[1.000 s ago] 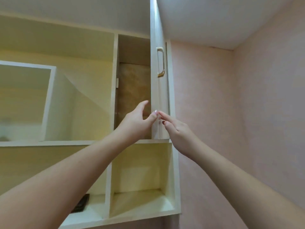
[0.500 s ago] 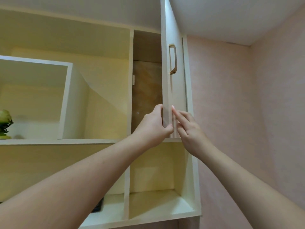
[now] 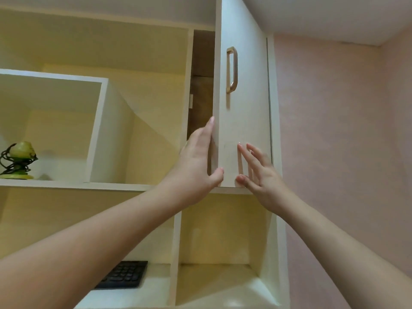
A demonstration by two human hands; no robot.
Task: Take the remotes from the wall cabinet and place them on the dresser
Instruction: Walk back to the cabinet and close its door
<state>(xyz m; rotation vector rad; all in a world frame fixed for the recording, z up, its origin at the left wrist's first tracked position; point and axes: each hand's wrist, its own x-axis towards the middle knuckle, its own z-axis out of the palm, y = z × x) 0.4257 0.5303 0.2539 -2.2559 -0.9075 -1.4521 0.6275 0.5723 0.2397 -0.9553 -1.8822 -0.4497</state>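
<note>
The cream wall cabinet (image 3: 142, 187) fills the view from below. Its narrow door (image 3: 245, 108), with a metal handle (image 3: 232, 70), stands partly ajar over a dark compartment (image 3: 201, 85). My left hand (image 3: 196, 166) grips the door's free edge near the bottom, thumb on the front and fingers behind. My right hand (image 3: 258, 172) lies flat on the door's front with its fingers spread, holding nothing. A black remote (image 3: 124, 275) with rows of buttons lies on the lower left shelf, partly hidden behind my left forearm.
A green and black ornament (image 3: 17, 159) stands on the middle shelf at far left. The lower right compartment (image 3: 223, 284) shows only its floor and walls. A pink wall (image 3: 334, 152) runs right of the cabinet, with the ceiling above.
The door has swung toward the cabinet, showing more of its front. My left hand went from touching the edge to gripping it, and my right hand spread flat on the front.
</note>
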